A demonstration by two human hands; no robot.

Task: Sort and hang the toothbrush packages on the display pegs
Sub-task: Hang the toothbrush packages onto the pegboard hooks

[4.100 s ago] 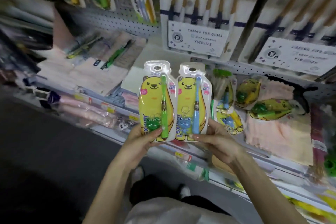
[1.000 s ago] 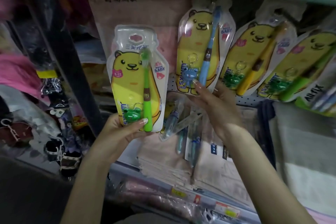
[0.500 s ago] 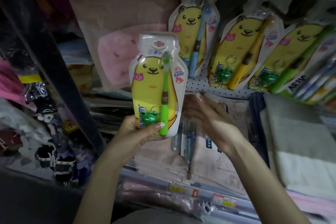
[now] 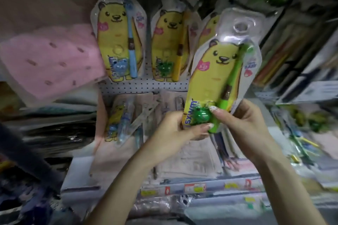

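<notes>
**Both hands now on the green toothbrush pack**

The green toothbrush pack [image 4: 222,78] has moved to the right since half a second ago. Then I held it upright in my left hand alone, in front of the pink cloth pack, with my right hand open below the hanging row. Now it leans with its top to the right, raised in front of the hanging row and covering most of the third pack [image 4: 207,29] there. The hang hole [image 4: 241,26] at its top is free, not on any peg.

My left hand [image 4: 175,133] grips the bottom left corner, thumb laid across the front under the green frog charm [image 4: 201,114], fingers curled behind. My right hand [image 4: 245,129] has come in and pinches the bottom right, thumb tip pressed on the front just beside the frog, the other fingers behind the pack.

To the left of it, the blue toothbrush pack [image 4: 118,42] and the yellow toothbrush pack [image 4: 170,45] hang side by side against the white pegboard [image 4: 146,87]. Further left sits the pink cloth pack [image 4: 49,60]. Below the pegboard more toothbrush packs [image 4: 120,120] lie flat on stacked cloth goods, and the shelf edge [image 4: 193,187] under my wrists carries price labels. Boxed goods at the far right are too blurred to name.
</notes>
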